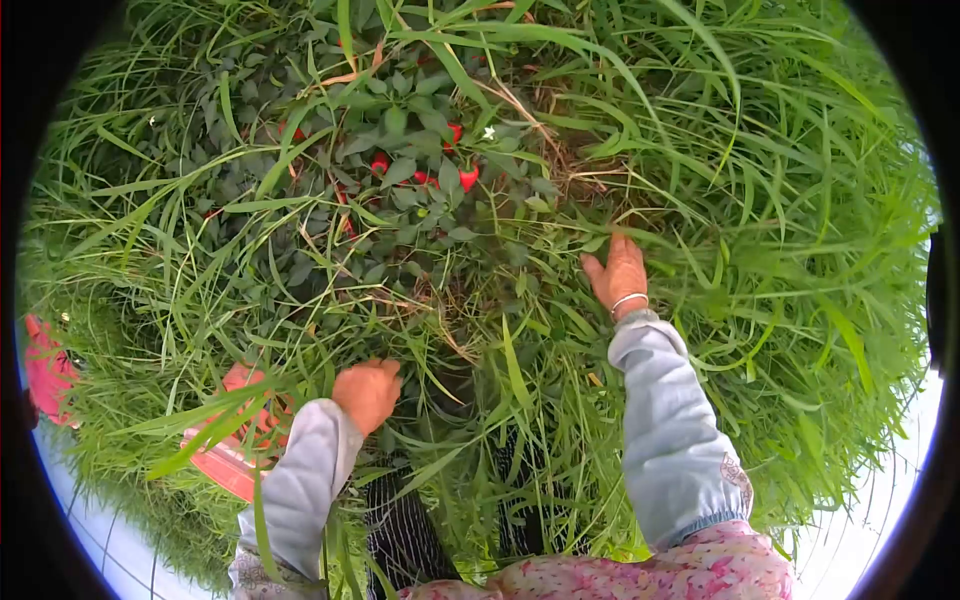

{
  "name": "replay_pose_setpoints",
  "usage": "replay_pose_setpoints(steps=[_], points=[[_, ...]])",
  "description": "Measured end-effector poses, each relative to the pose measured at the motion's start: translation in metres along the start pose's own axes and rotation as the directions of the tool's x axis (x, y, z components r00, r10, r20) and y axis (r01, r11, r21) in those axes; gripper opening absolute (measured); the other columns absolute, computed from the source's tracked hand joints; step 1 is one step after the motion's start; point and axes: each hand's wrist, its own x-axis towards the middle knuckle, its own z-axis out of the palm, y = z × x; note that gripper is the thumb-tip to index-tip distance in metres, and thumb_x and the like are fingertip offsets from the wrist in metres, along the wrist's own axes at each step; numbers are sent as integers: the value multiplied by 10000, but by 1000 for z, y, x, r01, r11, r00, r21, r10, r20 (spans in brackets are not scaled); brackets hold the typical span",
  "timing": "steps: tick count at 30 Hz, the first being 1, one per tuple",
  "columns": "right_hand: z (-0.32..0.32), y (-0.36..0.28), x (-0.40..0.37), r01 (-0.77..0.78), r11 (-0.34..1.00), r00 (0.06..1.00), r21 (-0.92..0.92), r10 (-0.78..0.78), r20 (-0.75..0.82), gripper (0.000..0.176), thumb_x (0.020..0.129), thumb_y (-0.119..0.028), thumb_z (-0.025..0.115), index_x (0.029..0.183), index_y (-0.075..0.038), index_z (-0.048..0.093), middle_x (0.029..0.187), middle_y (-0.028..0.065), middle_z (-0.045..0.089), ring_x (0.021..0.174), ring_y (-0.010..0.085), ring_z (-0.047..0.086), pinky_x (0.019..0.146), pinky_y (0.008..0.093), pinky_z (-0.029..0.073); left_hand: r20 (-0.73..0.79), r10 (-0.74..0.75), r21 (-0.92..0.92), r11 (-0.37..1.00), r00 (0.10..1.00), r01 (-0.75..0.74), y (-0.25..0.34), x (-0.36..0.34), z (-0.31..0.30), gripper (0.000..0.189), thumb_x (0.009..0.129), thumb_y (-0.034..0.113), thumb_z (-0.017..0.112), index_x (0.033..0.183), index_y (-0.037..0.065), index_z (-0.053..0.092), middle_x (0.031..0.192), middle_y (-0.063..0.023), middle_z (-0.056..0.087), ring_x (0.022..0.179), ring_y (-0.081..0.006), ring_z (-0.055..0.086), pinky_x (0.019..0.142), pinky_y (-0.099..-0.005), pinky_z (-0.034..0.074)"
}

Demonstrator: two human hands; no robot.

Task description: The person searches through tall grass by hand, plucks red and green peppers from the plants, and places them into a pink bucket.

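Note:
My left hand [368, 395] is closed, its fingers curled low among grass stems; whatever lies inside them is hidden. To the right, my right hand [618, 275] reaches forward with fingers extended, touching the tall grass [740, 270] beside the pepper plant. Between and ahead of the hands grows the pepper plant [395, 122], dark-leaved and mixed with grass blades. Several ripe red peppers hang on it, among them a red pepper [468, 178] near the middle and another red pepper [380, 162] partly behind leaves.
Left of my left forearm stands a pink-red container [225, 470] with red peppers in it, partly covered by grass. A pink-red object [48, 375] is at the far left edge. Dry straw [585, 175] lies ahead of my right hand. My dark striped trouser legs [405, 530] stand in the grass.

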Motion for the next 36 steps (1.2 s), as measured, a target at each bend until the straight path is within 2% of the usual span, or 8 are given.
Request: replay_pose_setpoints(steps=[2, 8, 10, 15, 18, 27, 34, 36], points=[[10, 6, -10, -57, 998, 996, 26, 55, 65, 676, 752, -357, 642, 1292, -37, 391, 1211, 225, 487, 1128, 375, 445, 940, 449, 377, -202, 34, -277, 957, 979, -91, 20, 25, -21, 181, 794, 189, 575, 916, 59, 612, 859, -160, 634, 754, -315, 625, 684, -387, 492], [37, 16, -26, 48, 986, 998, 159, -40, -58, 615, 768, -318, 625, 1278, -53, 408, 1201, 241, 489, 1117, 390, 458, 922, 466, 379, -325, 33, -449, 874, 945, -185, 56, 132, -47, 176, 821, 109, 567, 977, 49, 621, 886, -128, 653, 802, -257, 629, 733, -306, 484], [34, 10, -37, 7, 971, 996, 237, 14, -86, 622, 753, -265, 645, 1283, -53, 398, 1245, 228, 458, 1141, 383, 438, 938, 458, 370, -391, 51, -413, 882, 919, -224, 73, 154, -53, 168, 820, 90, 569, 973, 43, 624, 889, -120, 656, 800, -246, 628, 742, -301, 478], [32, -1, -53, 69, 868, 981, 492, 31, -193, 635, 735, -111, 646, 1301, -51, 365, 1280, 232, 423, 1161, 396, 422, 976, 426, 361, -284, 337, -296, 859, 897, -417, 123, 158, -34, 521, 762, -4, 543, 1257, 133, 455, 1300, -114, 449, 1176, -311, 452, 976, -375, 396], [27, -6, -64, 79, 838, 982, 540, 27, -185, 608, 739, -65, 624, 1295, -61, 379, 1301, 222, 410, 1182, 396, 410, 977, 416, 367, -321, 325, -269, 870, 890, -414, 152, 157, -14, 587, 749, 5, 538, 1304, 149, 412, 1353, -122, 394, 1228, -307, 393, 987, -374, 387], [-25, -2, -120, 209, 768, 969, 605, -78, -235, 381, 764, 17, 548, 1132, -78, 562, 1256, 165, 494, 1148, 333, 494, 940, 354, 410, -45, 285, 195, 943, 957, -271, 198, 166, 0, 610, 786, 73, 516, 1362, 201, 358, 1421, -103, 322, 1278, -396, 299, 976, -471, 320], [-61, 29, -170, 100, 725, 990, 682, -7, -138, 258, 787, 36, 535, 1019, -64, 586, 986, 116, 606, 783, 237, 624, 710, 293, 502, 12, 255, 317, 916, 967, -245, 211, 170, 7, 467, 792, 109, 532, 1254, 154, 487, 1318, -113, 436, 1248, -387, 321, 934, -495, 336], [-63, 42, -164, -56, 766, 960, 640, 218, -177, 244, 779, -23, 593, 1016, -80, 580, 867, 107, 600, 664, 222, 610, 629, 300, 493, 20, 257, 262, 931, 966, -254, 211, 167, 5, 433, 798, 78, 520, 1227, 135, 515, 1328, -130, 425, 1248, -396, 323, 963, -502, 323]])
